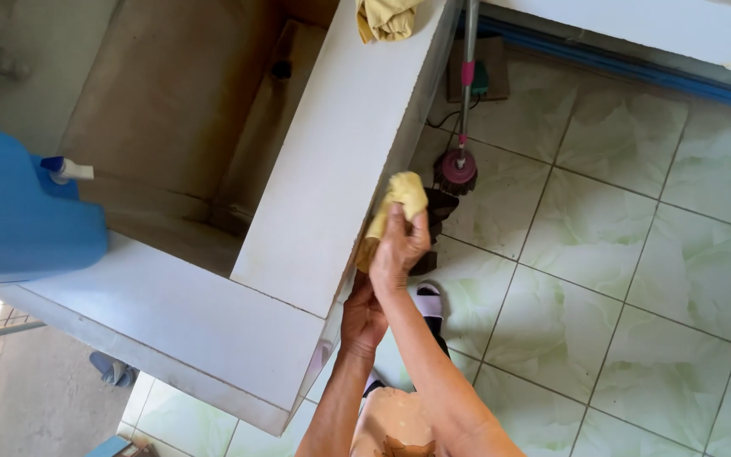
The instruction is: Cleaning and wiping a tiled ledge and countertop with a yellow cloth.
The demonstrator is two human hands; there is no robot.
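Gripping a yellow sponge (pixel 394 213) in closed fingers, the right hand (pixel 399 247) presses it to the white wall's (pixel 332 169) outer edge, the left hand (pixel 364 317) just below seemingly empty and bracing, so wiping looks underway with the face beneath still undone.

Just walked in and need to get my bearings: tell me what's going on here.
A person stands at a white-tiled basin wall, seen from above. The right hand grips a yellow cloth pressed against the wall's outer edge, while the left hand rests lower on that same side. Another yellow cloth lies on top of the wall, a blue jug sits on the ledge, and a mop stands on the green floor tiles.
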